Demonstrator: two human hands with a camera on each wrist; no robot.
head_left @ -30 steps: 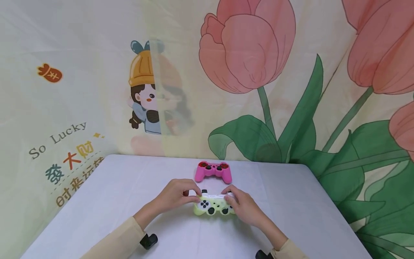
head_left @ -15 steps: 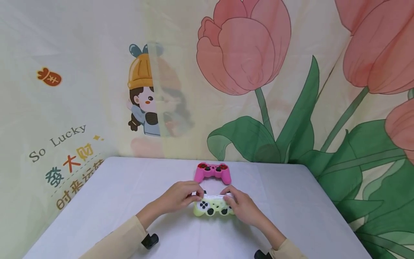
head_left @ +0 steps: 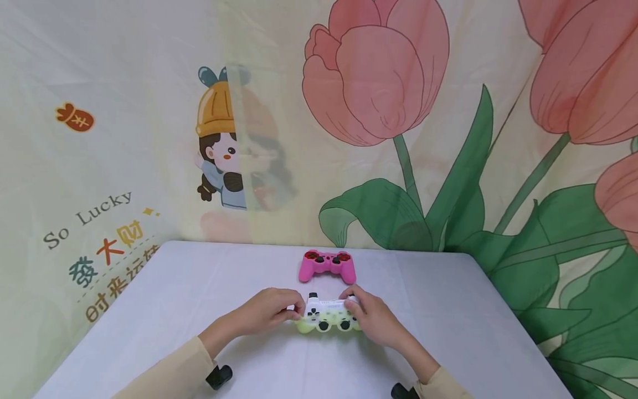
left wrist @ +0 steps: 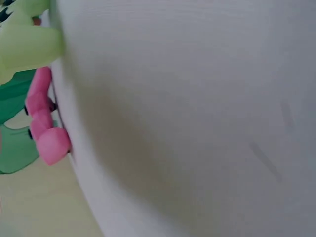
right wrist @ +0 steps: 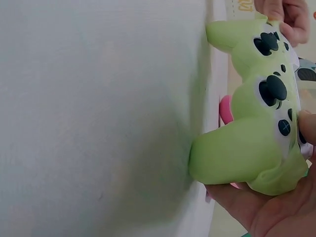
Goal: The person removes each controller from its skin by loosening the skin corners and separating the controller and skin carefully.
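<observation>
A white game controller (head_left: 328, 304) in a light green silicone sleeve (right wrist: 237, 153) is held over the table, its lower grips close to the cloth. The sleeve covers the lower body and grips, while the white upper edge and left shoulder are bare. My right hand (head_left: 375, 317) grips the controller's right side, thumb on the face and fingers behind. At the left side, my left hand (head_left: 273, 310) pinches the sleeve's edge; the right wrist view shows those fingertips (right wrist: 291, 29) at the far end of the controller. The left wrist view has only part of the green sleeve (left wrist: 29, 47).
A pink game controller (head_left: 327, 267) with black sticks lies just behind, towards the table's back edge. The table (head_left: 224, 271) has a white cloth. Behind it hangs a curtain (head_left: 279, 111) printed with tulips and a cartoon figure.
My left hand has moved left and slightly down from the controller's top corner, drawing the sleeve edge off, so more white shell shows on the left. My right hand stays in place.
</observation>
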